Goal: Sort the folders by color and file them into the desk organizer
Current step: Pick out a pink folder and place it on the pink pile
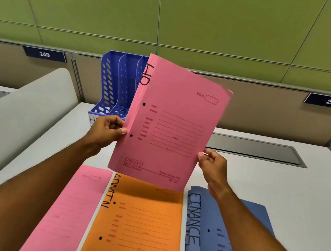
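While raised, pink folder [173, 124] sits pinched between left hand [105, 131] and right hand [212, 167].

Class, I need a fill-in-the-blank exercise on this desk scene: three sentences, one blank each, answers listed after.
1. Both hands, left hand and right hand, hold up a ____ folder.
2. The orange folder on the desk lies between a pink folder and a ____ one.
3. The blue desk organizer stands ____ the raised folder.

Missing words: pink; blue; behind
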`<state>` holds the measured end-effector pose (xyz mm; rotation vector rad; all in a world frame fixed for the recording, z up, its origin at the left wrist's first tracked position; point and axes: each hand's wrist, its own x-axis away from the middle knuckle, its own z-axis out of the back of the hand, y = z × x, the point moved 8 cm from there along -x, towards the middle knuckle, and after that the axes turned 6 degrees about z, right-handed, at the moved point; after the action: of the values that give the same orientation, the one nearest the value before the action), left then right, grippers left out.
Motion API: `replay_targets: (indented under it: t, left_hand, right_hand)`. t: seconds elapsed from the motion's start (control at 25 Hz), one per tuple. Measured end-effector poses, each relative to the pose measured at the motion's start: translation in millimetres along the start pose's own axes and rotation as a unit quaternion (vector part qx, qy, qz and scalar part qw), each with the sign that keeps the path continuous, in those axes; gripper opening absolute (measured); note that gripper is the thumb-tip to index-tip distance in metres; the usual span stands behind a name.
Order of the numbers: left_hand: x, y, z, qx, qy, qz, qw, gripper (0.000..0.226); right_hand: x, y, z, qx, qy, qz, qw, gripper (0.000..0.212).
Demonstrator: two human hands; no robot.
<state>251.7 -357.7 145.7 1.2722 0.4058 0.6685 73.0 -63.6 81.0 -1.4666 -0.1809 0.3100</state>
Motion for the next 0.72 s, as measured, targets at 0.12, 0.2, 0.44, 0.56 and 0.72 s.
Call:
replay_targets:
  t: [0.12,0.2,0.44,0.56,0.72]
  left_hand:
    - [11,-17,35,0.015,-0.004,0.026,1.0,0.011]
    - [19,-32,62,0.027,0.009,0.046,0.999,0.015]
    - [44,-94,134,0.025,0.058,0.136,0.989,0.015]
    - [60,-122,167,0.004,0.082,0.171,0.982,0.011]
    - [81,-154,202,-0.012,0.103,0.223,0.969,0.007]
  right_hand:
    - [20,-1,-32,-0.088,-0.052,-0.018,0.995,0.01]
    - [33,-1,-54,-0.123,-0.076,-0.033,0.989,0.008]
    - [72,6,-118,-0.103,-0.152,-0.075,0.98,0.005]
    - [91,13,-148,-0.079,-0.169,-0.097,0.978,0.003]
    - [116,27,-184,-0.048,-0.192,-0.135,0.971,0.002]
